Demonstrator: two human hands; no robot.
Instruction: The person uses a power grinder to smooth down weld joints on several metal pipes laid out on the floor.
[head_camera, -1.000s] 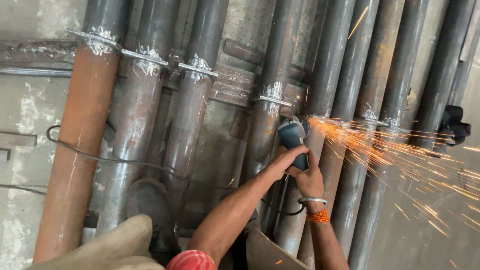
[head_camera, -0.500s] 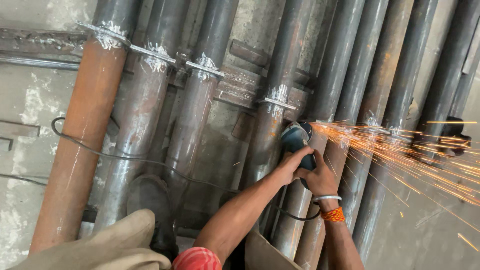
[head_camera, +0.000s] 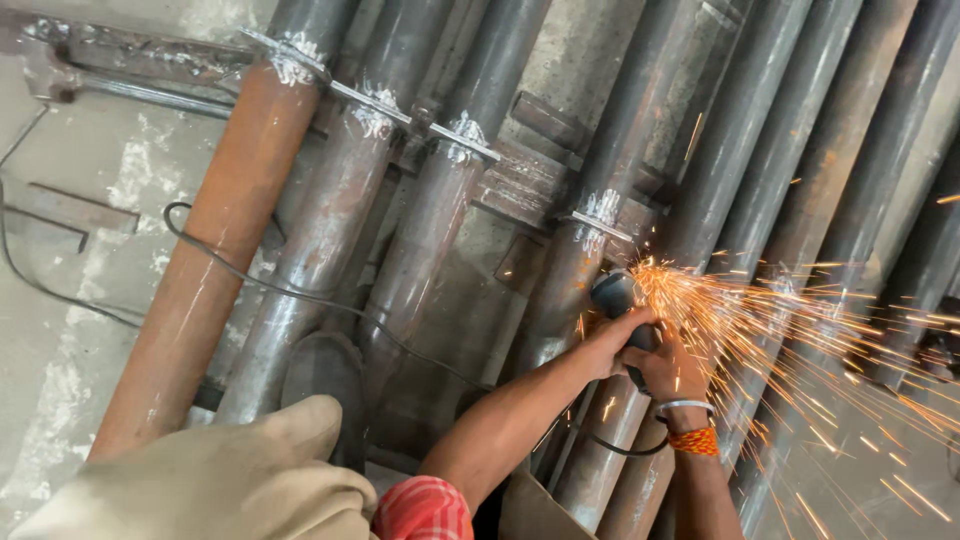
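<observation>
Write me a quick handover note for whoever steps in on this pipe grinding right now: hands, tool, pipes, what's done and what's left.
Left hand and right hand both grip the angle grinder.
The grinder is running against a steel pipe just below its welded joint; sparks spray to the right.
Its cable trails left across the other pipes.
Done: the pipes lie side by side with white-marked welded joints.
Left: grinding at this spot is under way; how far along cannot be told.

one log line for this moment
left hand: grips angle grinder | right hand: steadies grinder | contact: steel pipe | sparks: fly right
</observation>
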